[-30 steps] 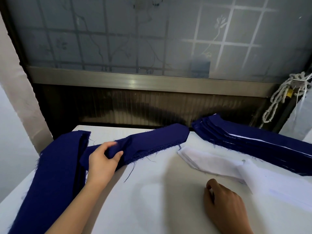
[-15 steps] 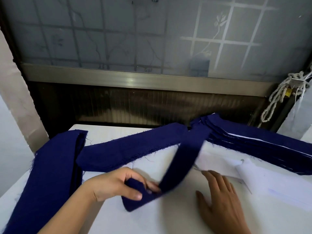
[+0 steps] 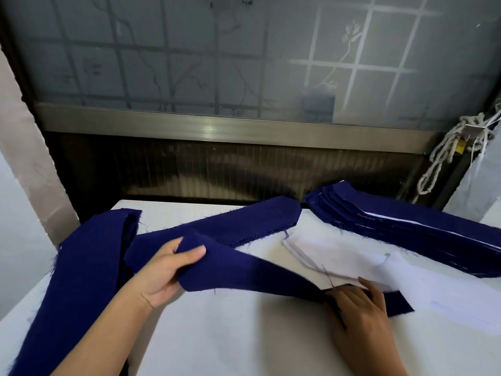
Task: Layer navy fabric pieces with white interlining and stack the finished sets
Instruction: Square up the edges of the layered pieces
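Note:
A long navy fabric strip [image 3: 252,272] stretches across the white table [image 3: 230,335]. My left hand [image 3: 165,270] grips its raised left end, thumb on top. My right hand [image 3: 360,308] lies on the strip's right end, fingers spread over the cloth near the white interlining pieces [image 3: 352,256]. More loose navy strips [image 3: 233,226] lie behind the held one. A stack of navy sets with white edges showing [image 3: 406,229] sits at the back right.
A thick pile of navy fabric [image 3: 81,272] hangs over the table's left edge. A dark wall panel and frosted window [image 3: 244,63] rise just behind the table. Knotted rope [image 3: 444,158] hangs at the right.
My left hand pulled one navy strip off the loose pile and drew it forward across the table. My right hand shifted from the bare table onto the strip's right end.

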`<state>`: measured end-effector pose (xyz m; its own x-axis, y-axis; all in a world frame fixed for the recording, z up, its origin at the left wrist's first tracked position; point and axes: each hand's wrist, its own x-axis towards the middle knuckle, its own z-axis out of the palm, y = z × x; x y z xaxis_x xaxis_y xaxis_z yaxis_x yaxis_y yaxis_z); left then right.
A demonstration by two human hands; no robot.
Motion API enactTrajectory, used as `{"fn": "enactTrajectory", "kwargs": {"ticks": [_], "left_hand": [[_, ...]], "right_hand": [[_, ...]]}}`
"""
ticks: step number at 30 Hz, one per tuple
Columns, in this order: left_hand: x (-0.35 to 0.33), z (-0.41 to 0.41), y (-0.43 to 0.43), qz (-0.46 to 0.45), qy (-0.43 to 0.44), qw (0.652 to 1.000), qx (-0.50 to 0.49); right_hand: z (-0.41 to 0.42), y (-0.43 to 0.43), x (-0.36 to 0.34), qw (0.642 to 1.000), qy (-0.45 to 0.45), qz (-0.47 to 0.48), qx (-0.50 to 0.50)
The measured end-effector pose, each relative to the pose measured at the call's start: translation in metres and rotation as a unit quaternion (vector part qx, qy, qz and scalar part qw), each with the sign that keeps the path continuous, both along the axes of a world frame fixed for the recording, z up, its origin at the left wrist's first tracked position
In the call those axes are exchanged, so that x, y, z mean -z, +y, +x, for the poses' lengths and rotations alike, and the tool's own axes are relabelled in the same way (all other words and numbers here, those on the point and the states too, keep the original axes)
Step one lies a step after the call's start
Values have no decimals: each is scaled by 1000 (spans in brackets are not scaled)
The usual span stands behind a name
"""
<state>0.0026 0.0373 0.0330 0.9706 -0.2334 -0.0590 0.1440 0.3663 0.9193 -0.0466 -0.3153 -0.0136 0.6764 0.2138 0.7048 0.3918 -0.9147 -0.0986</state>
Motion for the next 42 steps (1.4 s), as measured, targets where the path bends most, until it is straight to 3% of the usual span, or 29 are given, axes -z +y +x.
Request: {"fn": "enactTrajectory", "kwargs": {"ticks": [6,9,12,15,18,21,26,30,35,39,42], "left_hand": [[-1,9,11,-16,27,966,-256],[5,11,16,32,17,952,-303],[13,10,9,210,-72,927,-301],[24,8,-3,437,-201,843,-242],[30,4,-9,577,-249,756,-185],[28,3,-11,595,-285,723,-205],[27,1,-14,583,-309,715,-229],[32,4,-19,590,-312,722,-183],[37,4,-22,594,-271,744,-143],[37,2,-24,594,-251,755,-122],[36,1,-25,598,-243,755,-113]], "right_hand": [[-6,-26,-8,987,-32,129,93],[-12,-44,-15,948,35,279,147],[-15,-65,-15,895,47,407,175],[-14,-80,-9,856,85,455,228],[-10,-84,-11,863,149,394,278],[-8,-82,-14,885,134,317,313],[-7,-71,-13,920,72,210,323],[16,-53,-22,965,93,182,167],[80,-14,-35,967,206,135,63],[113,-3,-39,950,305,4,68],[119,-2,-39,943,319,-47,78]]}}
